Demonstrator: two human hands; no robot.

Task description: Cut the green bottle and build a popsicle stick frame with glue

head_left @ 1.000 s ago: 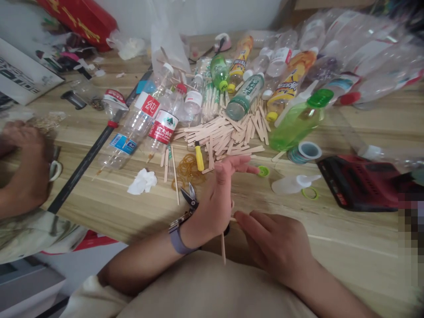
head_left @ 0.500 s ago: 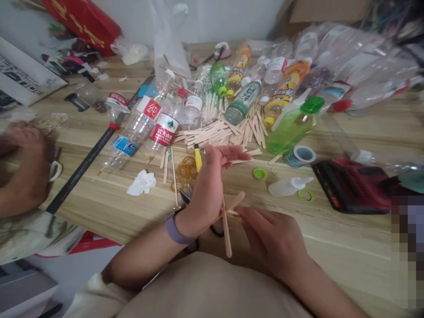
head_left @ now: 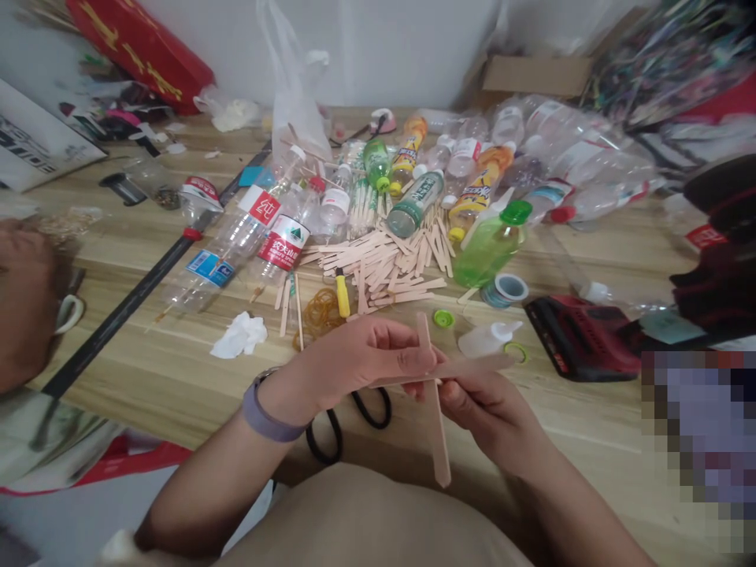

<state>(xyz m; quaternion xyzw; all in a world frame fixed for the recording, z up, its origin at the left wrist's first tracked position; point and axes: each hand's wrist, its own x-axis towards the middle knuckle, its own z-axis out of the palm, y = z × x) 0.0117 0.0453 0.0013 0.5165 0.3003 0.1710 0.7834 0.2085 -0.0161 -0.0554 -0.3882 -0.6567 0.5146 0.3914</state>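
Two wooden craft sticks (head_left: 437,433) cross each other in front of my body, one pointing toward me and the other lying sideways. My left hand (head_left: 378,354), with a purple band on its wrist, is closed around the crossing, fingers and thumb pinching the sticks. From the right, my right hand (head_left: 487,413) pinches the sticks close to where they cross; its fingertips are partly hidden. Below my left hand lie scissors with black handles (head_left: 324,437), their blades covered by the hand. Loose craft sticks (head_left: 383,264) are heaped beyond both hands.
Plastic bottles (head_left: 490,244) crowd the back of the table. A white glue bottle (head_left: 484,339), a spool (head_left: 505,290) and a red-and-black power tool (head_left: 572,339) lie to the right. Rubber bands (head_left: 322,311), crumpled tissue (head_left: 239,335) and another person's arm (head_left: 20,307) are on the left.
My left hand has turned from upright with extended fingers to gripping the crossed sticks. The sticks have risen and turned, and the scissor handles now show more.
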